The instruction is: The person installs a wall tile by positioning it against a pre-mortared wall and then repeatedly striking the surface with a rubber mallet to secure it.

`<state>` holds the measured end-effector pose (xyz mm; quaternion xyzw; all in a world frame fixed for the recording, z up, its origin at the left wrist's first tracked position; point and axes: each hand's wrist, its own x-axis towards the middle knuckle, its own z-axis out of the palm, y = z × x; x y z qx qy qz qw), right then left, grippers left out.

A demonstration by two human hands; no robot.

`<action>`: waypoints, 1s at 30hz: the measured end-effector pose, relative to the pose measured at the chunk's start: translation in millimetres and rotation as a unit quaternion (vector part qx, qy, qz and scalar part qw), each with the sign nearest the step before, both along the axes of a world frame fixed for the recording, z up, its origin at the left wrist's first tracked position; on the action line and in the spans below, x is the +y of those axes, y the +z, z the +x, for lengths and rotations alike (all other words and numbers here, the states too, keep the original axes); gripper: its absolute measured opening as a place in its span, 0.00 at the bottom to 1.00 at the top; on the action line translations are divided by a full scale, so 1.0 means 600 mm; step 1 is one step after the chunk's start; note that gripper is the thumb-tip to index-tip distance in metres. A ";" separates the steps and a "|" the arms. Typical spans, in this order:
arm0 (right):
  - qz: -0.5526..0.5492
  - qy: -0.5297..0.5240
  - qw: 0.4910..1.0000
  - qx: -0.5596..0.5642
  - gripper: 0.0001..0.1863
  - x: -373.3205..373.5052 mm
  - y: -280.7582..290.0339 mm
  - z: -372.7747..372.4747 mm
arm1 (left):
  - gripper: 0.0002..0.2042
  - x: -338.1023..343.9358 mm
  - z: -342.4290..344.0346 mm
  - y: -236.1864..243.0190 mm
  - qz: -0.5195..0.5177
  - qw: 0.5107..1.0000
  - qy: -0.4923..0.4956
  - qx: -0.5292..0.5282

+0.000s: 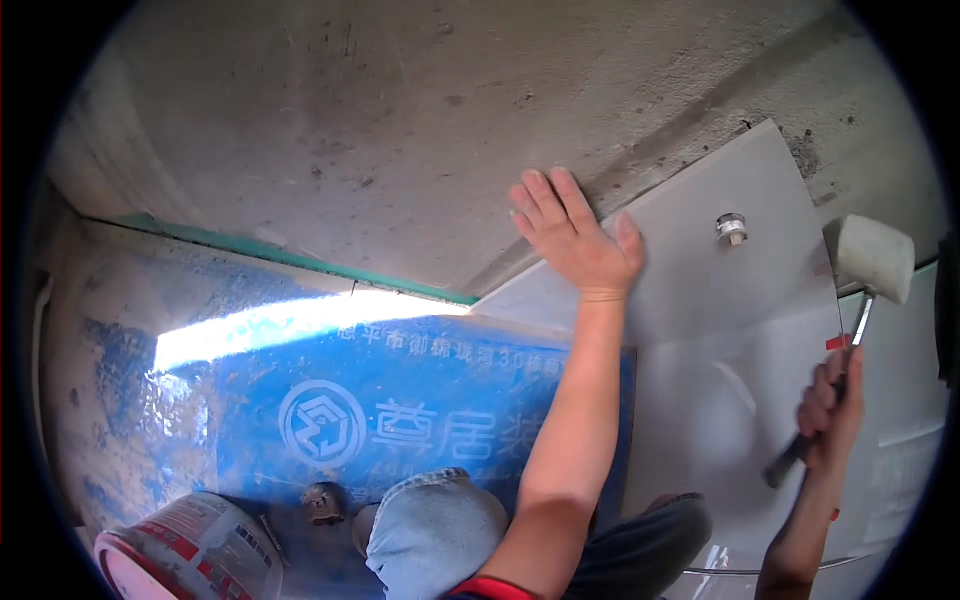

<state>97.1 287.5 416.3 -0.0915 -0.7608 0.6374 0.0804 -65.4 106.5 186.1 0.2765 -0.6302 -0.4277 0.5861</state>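
Left hand (573,235) flat, fingers spread, pressing grey wall tile (690,270) (top corner). Right hand (832,410) fist-gripping rubber mallet (872,262).

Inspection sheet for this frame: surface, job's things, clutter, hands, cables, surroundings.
Surface: grey cement wall, rough and stained.
Job's things: large grey tile against the wall, a small metal fitting projecting from it; rubber mallet with white head.
Clutter: red and white bucket at lower left; small dark object beside it, unclear.
Hands: left hand flat on the tile's upper left edge; right hand closed on the mallet's handle.
Cables: nothing seen.
Surroundings: blue protective sheet on the floor, a sunlit strip across it; person's knees in jeans.
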 end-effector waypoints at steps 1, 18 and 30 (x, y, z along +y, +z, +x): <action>-0.033 0.016 0.999 -0.018 0.21 0.014 0.025 0.002 | 0.36 -0.015 0.001 -0.004 -0.004 1.000 0.012 0.008; -0.008 0.079 0.996 -0.049 0.22 0.020 -0.031 -0.021 | 0.37 -0.008 0.003 -0.007 0.012 1.000 -0.024 0.007; 0.230 0.068 0.946 -0.217 0.22 0.247 -0.321 0.053 | 0.29 -0.020 0.054 0.007 -0.017 0.996 -0.047 -0.072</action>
